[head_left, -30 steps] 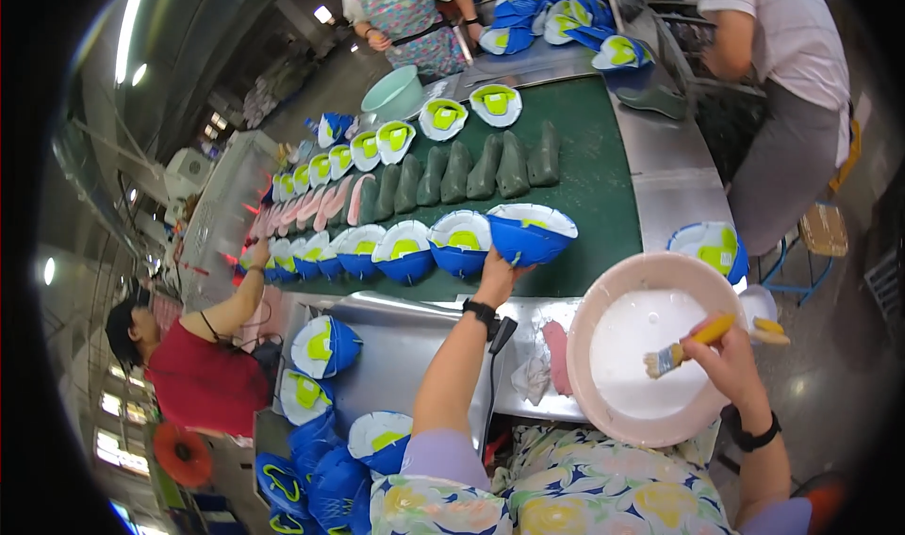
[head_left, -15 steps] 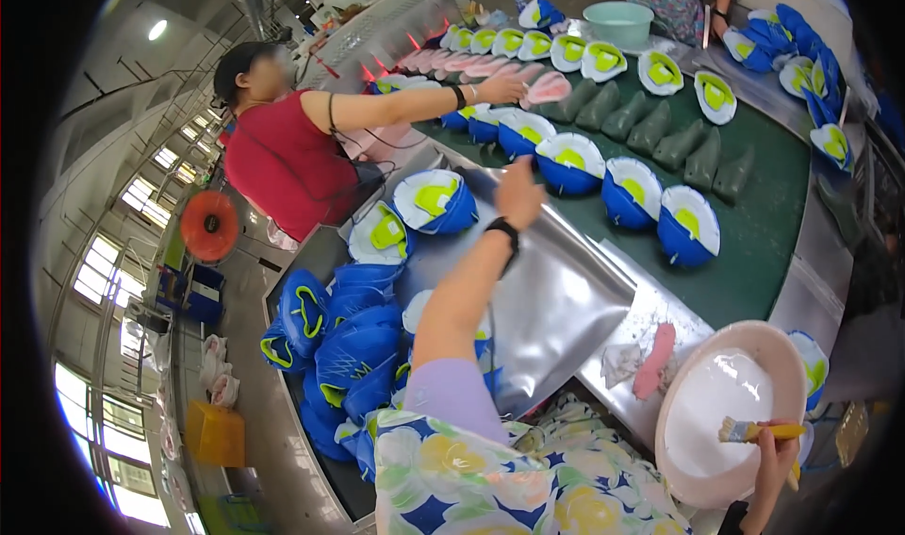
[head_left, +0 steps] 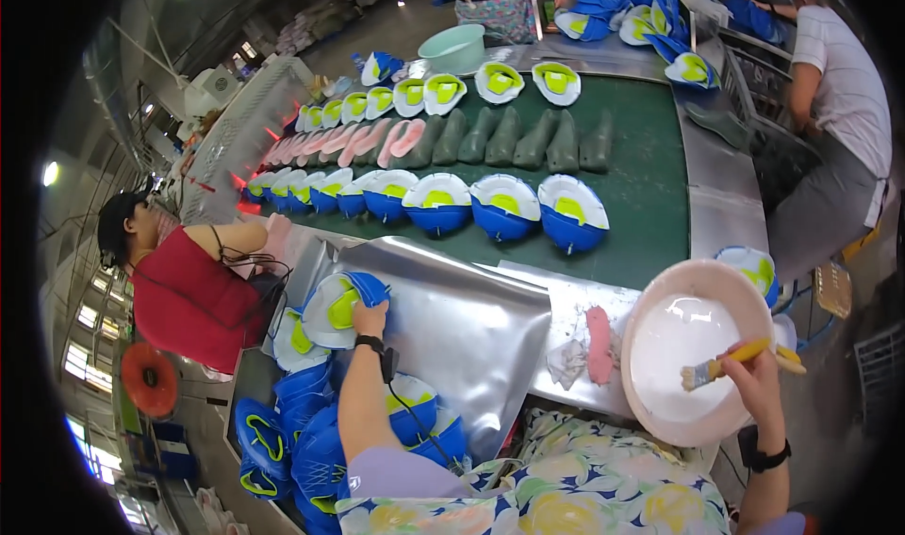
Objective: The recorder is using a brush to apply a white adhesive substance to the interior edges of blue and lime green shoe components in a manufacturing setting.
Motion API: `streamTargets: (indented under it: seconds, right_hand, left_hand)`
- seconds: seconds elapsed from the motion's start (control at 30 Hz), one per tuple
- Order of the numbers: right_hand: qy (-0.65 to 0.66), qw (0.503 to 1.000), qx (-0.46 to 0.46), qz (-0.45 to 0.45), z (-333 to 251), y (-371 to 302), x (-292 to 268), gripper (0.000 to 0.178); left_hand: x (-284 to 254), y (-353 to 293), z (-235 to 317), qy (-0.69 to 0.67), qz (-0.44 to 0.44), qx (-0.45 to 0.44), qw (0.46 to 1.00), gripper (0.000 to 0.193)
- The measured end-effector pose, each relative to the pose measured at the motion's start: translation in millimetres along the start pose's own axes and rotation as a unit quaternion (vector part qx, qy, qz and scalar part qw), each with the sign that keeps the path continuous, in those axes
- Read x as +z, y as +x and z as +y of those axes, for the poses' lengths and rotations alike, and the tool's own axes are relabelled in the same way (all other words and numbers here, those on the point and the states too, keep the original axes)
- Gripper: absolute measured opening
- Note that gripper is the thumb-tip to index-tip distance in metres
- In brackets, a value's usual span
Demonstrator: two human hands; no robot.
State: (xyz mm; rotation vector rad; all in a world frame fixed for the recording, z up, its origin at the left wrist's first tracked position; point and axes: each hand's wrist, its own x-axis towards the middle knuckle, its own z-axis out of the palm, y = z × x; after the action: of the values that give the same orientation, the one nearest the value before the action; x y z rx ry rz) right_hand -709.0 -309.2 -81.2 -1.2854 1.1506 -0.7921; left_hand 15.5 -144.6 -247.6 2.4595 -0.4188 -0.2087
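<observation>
My left hand (head_left: pixel 370 320) is closed on the rim of a blue shoe upper (head_left: pixel 332 314) with a white underside and a lime-green lining. That upper lies on the metal sheet at the left, beside another upper (head_left: pixel 295 339). In my right hand (head_left: pixel 754 381) is a paintbrush (head_left: pixel 721 365) with a yellow handle, its pale bristles over a pink basin (head_left: pixel 650 422) of white liquid. A second yellow-handled tool (head_left: pixel 790 360) rests at the basin's right rim.
Blue uppers (head_left: pixel 311 460) are heaped at my left. Beyond the metal sheet (head_left: pixel 452 299), a green conveyor belt (head_left: pixel 641 205) carries uppers, dark foot-shaped lasts (head_left: pixel 535 139) and pink insoles (head_left: pixel 407 139). Pink and grey rags (head_left: pixel 599 345) lie by the basin. Co-workers stand left, far and right.
My left hand has moved from the belt's near row back to an upper on the metal sheet and grips it. The co-worker in red has drawn an arm back. The view has turned right.
</observation>
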Motion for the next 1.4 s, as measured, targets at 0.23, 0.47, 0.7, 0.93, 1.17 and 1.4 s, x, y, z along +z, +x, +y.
streamTargets:
  seconds: [0.23, 0.47, 0.7, 0.93, 1.17, 1.4]
  right_hand:
    - [-0.035, 0.999, -0.009, -0.037, 8, 8, 8, 0.019]
    - [-0.062, 0.994, -0.034, -0.083, 13, 12, 9, 0.018]
    - [-0.043, 0.997, -0.026, -0.052, 42, 6, -30, 0.016]
    - [-0.160, 0.986, -0.045, -0.019, 44, 33, -21, 0.020]
    - [-0.220, 0.971, -0.066, -0.070, 60, 80, 47, 0.030]
    - [-0.402, 0.877, -0.081, -0.251, 28, 34, 33, 0.027]
  left_hand:
    - [-51, -102, 132, -0.661, -0.299, -0.101, 0.681, 0.033]
    - [11, -201, 85, -0.622, -0.435, -0.203, 0.619, 0.027]
    - [-35, -263, 137, -0.068, -0.608, -0.212, 0.762, 0.036]
    - [-1, -207, 126, 0.103, -0.213, 0.505, 0.830, 0.059]
    - [-14, -192, 142, 0.146, -0.324, 0.445, 0.822, 0.042]
    - [-79, -197, 157, 0.104, -0.108, 0.495, 0.856, 0.040]
